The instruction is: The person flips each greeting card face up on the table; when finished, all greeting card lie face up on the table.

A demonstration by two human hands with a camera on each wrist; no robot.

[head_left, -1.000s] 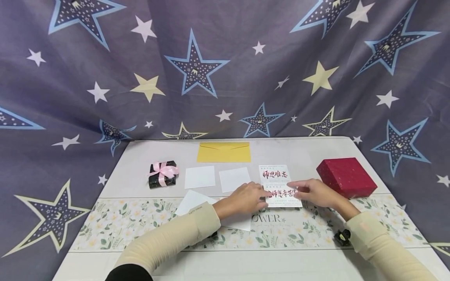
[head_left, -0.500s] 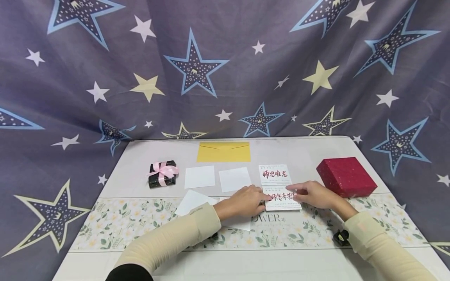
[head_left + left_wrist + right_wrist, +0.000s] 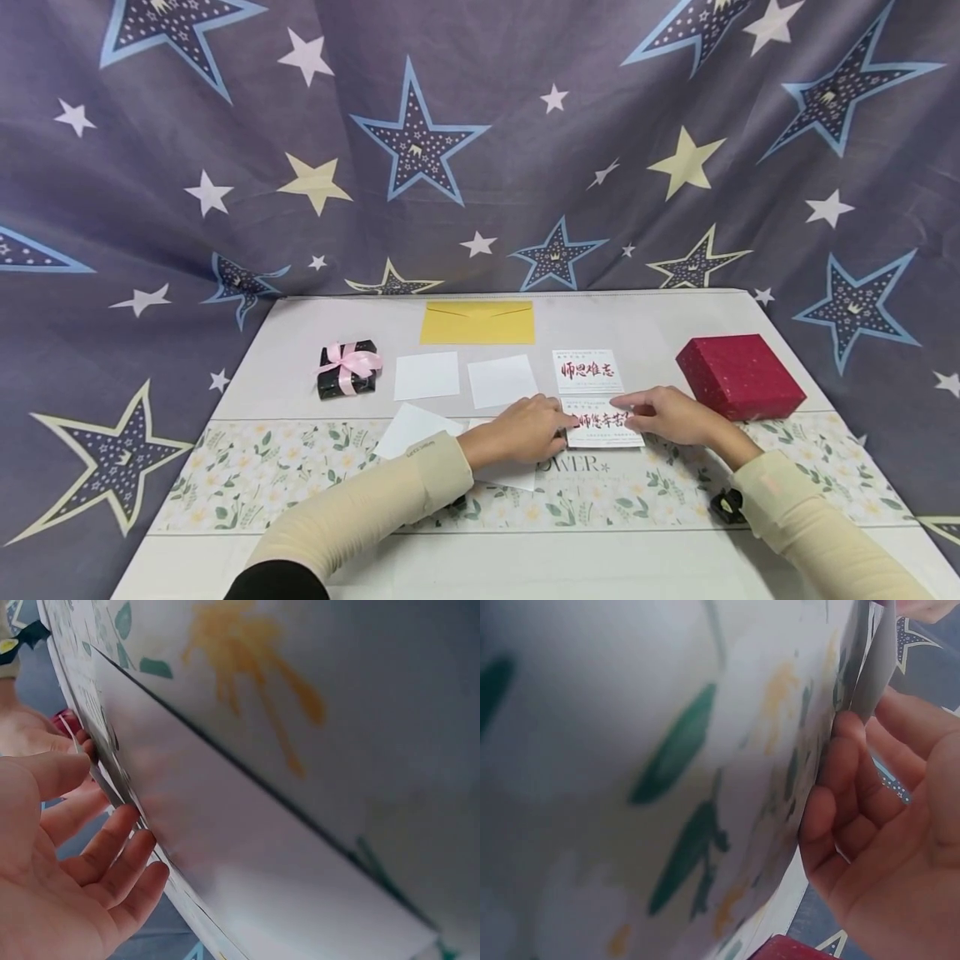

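Two white cards with red Chinese characters lie one behind the other, right of the table's middle. My left hand [image 3: 528,427] pinches the nearer card [image 3: 603,423] at its left edge, and my right hand [image 3: 670,414] grips the right edge. That card's near edge is tilted up slightly from the tablecloth. In the left wrist view the card [image 3: 105,780] shows thin, edge-on, between thumb and fingers. The right wrist view has the card [image 3: 876,671] between thumb and curled fingers. The farther card [image 3: 588,372] lies flat just behind, its front edge close to the held one.
Blank white cards [image 3: 427,377] lie left of the hands, some partly under my left forearm. A yellow envelope [image 3: 477,323] is at the back. A black box with pink ribbon [image 3: 348,369] stands left, a red box [image 3: 740,377] right. A starry curtain [image 3: 480,167] hangs behind.
The nearer card has shifted slightly toward me, uncovering the front of the farther card. Both hands stay at its sides, nearly still over the last half second.
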